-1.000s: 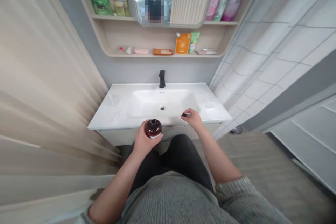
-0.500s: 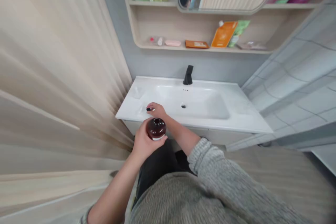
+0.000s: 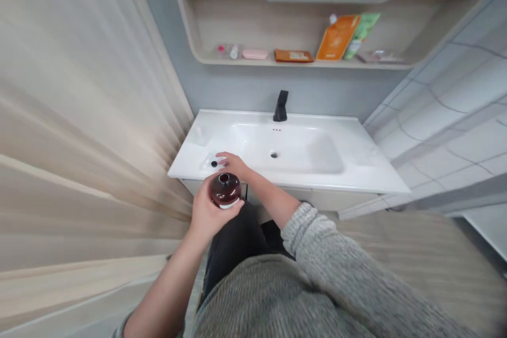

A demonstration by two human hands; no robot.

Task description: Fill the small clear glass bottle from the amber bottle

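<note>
My left hand [image 3: 206, 211] is wrapped round a dark brown, glossy round bottle [image 3: 225, 190] with an uncovered neck and a white label edge, held upright in front of the counter. Just beyond it, my right hand [image 3: 234, 165] reaches left over the white washbasin counter [image 3: 186, 161]. Its fingers are apart. A small black cap [image 3: 214, 163] sits just left of the fingertips, apart from them. Around the cap is a faint, see-through shape that I cannot make out.
A white basin [image 3: 297, 153] with a black faucet [image 3: 281, 106] lies to the right. Above it, a wall shelf [image 3: 237, 16] holds an orange pouch [image 3: 338, 37], a flat orange packet [image 3: 293, 56] and a pink bar-shaped item [image 3: 255, 54]. A pale curtain [image 3: 91, 116] hangs at left.
My right hand has let go of the black cap, which was in its fingers and now sits on the counter side. The left hand still holds the bottle. The view has tilted down slightly.
</note>
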